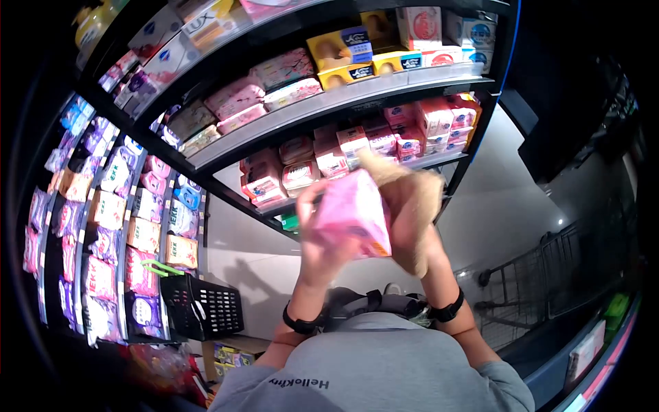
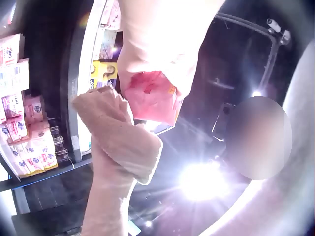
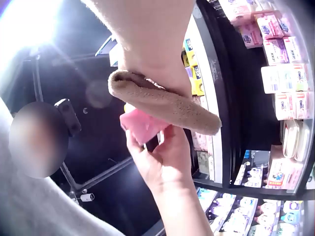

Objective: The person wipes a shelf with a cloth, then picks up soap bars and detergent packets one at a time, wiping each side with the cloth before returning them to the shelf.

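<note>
A pink package [image 1: 350, 209] is held in front of the chest by my left hand [image 1: 317, 244], its fingers and thumb around the side and bottom. My right hand [image 3: 157, 66] grips a tan fuzzy cloth [image 1: 417, 206], folded across the palm side against the package's right side; most of its fingers are hidden by the cloth. In the left wrist view, the package [image 2: 153, 96] shows below my left palm, with the cloth [image 2: 123, 140] beside it. The right wrist view shows the package [image 3: 142, 125] under the cloth [image 3: 162, 105], pinched by left fingertips.
Shelves [image 1: 329, 96] of boxed and wrapped packs stand ahead, with another rack of bagged packs [image 1: 143, 233] at the left. A black basket [image 1: 202, 305] with green handles is at lower left. A wire cart [image 1: 515, 295] stands on the right.
</note>
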`<act>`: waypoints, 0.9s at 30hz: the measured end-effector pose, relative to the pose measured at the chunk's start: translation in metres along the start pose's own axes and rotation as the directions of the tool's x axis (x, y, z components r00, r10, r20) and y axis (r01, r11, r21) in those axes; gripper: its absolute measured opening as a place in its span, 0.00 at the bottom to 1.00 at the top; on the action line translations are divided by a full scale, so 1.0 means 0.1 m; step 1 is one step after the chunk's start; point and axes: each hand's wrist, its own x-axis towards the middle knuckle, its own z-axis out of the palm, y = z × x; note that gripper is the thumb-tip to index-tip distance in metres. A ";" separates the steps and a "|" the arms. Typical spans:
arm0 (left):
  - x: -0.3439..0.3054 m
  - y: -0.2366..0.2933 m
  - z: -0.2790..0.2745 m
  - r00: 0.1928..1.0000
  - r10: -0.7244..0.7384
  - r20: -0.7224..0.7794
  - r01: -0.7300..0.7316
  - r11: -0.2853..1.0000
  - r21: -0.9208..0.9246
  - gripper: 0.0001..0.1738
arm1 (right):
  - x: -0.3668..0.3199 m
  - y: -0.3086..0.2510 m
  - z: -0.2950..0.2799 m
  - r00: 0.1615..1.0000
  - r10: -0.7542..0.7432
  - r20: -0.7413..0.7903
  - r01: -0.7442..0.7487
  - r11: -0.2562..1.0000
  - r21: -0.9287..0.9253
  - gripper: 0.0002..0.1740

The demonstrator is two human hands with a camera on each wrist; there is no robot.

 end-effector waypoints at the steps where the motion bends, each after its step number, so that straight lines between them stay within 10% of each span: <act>1: 0.00 -0.09 -0.07 0.995 0.027 0.091 -0.041 0.985 0.166 0.53 | -0.04 0.04 -0.01 0.999 0.028 0.038 -0.026 0.999 -0.038 0.50; 9: 0.20 0.01 0.17 0.944 0.184 0.273 -0.313 0.759 0.571 0.42 | -0.02 0.03 -0.21 0.964 0.224 -0.141 -0.161 0.919 0.360 0.44; 16: 0.20 -0.15 0.38 0.975 0.018 0.223 -0.099 0.928 0.359 0.32 | 0.01 0.07 -0.36 0.950 0.049 -0.308 0.103 0.882 0.459 0.25; 22: 0.10 -0.40 0.45 0.956 -0.002 0.292 -0.074 0.966 0.246 0.47 | -0.05 -0.18 -0.17 0.923 -0.070 -0.379 0.205 0.921 0.330 0.27; 27: 0.16 -0.36 0.47 0.992 0.013 0.125 -0.015 1.000 0.013 0.31 | 0.01 -0.27 -0.08 0.957 -0.132 -0.259 0.183 0.966 0.185 0.25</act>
